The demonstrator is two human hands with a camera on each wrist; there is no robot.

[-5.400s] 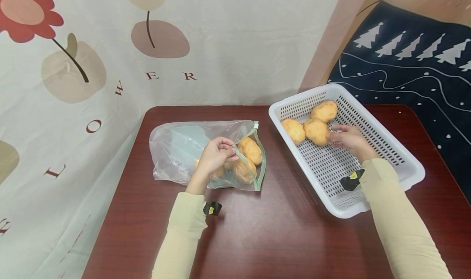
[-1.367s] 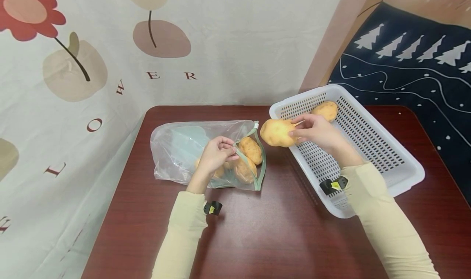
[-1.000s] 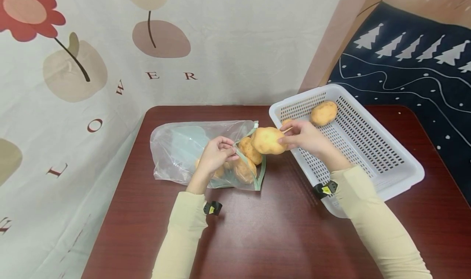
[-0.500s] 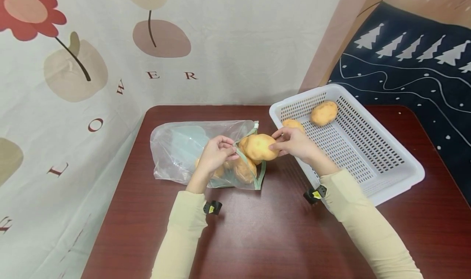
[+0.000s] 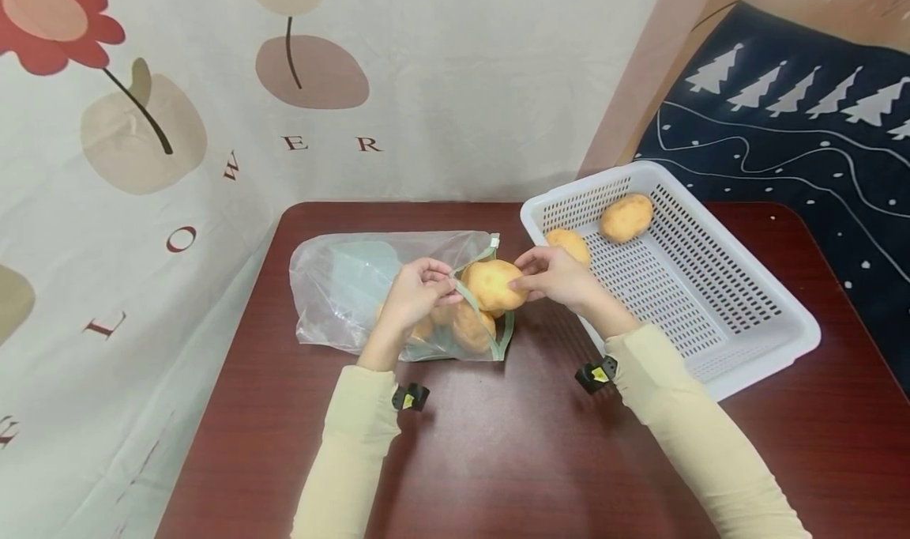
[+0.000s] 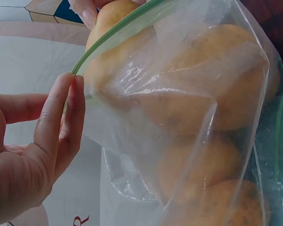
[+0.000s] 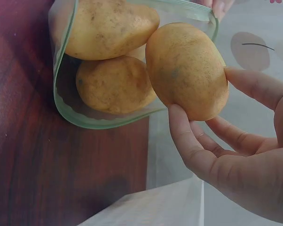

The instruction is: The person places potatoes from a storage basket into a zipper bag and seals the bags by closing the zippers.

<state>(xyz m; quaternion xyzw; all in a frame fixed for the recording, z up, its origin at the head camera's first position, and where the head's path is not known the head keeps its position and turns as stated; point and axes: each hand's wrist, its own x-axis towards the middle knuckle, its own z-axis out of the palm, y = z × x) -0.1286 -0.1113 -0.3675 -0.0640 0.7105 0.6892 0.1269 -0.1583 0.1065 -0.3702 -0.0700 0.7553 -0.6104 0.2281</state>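
Observation:
A clear zip bag [image 5: 334,286] with a green-edged mouth lies on its side, several potatoes inside. My left hand [image 5: 415,292] pinches the upper edge of the mouth between thumb and fingers; the left wrist view shows the green strip [image 6: 118,29] at the fingertips. My right hand [image 5: 558,280] holds a potato [image 5: 495,284] by its right end, its far end within the bag's mouth. In the right wrist view that potato [image 7: 186,70] sits between thumb and fingers, beside two bagged potatoes [image 7: 115,84] near the opening.
A white perforated plastic basket [image 5: 753,286] stands on the right of the dark red table [image 5: 490,460]. Two potatoes remain in it, one at the back [image 5: 626,217] and one by its left wall [image 5: 569,245]. Printed cloth [image 5: 455,88] hangs behind the table.
The right hand took a potato from the basket and carried it left to the bag's mouth, lately slightly farther in. The left hand keeps its hold on the bag's edge.

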